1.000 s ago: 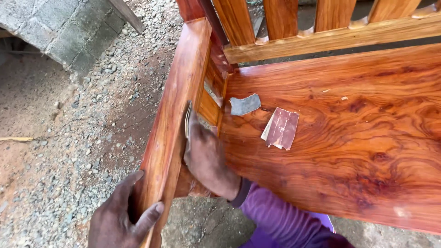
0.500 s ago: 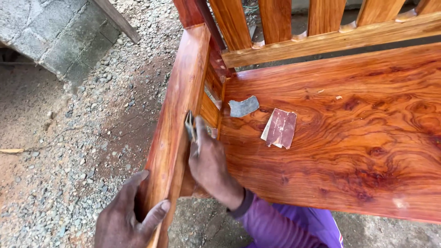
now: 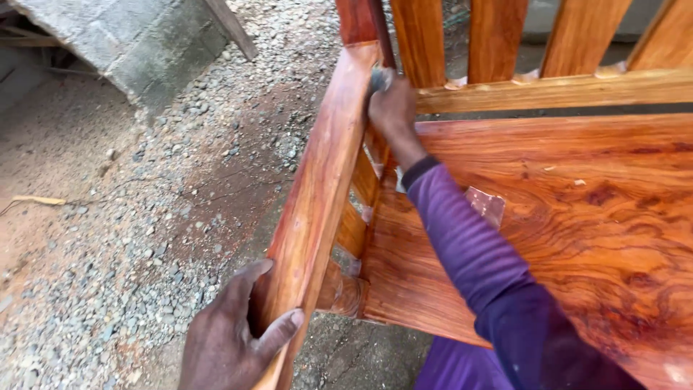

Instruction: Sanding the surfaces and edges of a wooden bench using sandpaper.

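Upper left of the frame: grey block wall (image 3: 137, 43), with gravel (image 3: 144, 217) spreading below it across the left half. Lower left-centre: my left hand (image 3: 231, 336), wrapped around the near end of the armrest (image 3: 321, 195), thumb on its inner face and fingers curled over the outer edge; it has hold of nothing else. The armrest's long axis runs from that grip at the bottom centre up and slightly right to the top centre. Top centre: my right hand (image 3: 391, 108), in a purple sleeve (image 3: 462, 245), is at the far end of the armrest, closed on a small grey sanding pad (image 3: 377, 78) pressed against its inner face. Centre right: scrap of sandpaper (image 3: 485, 205) lying loose on the seat (image 3: 577, 217). Top right: back slats (image 3: 498, 36) above the rail.
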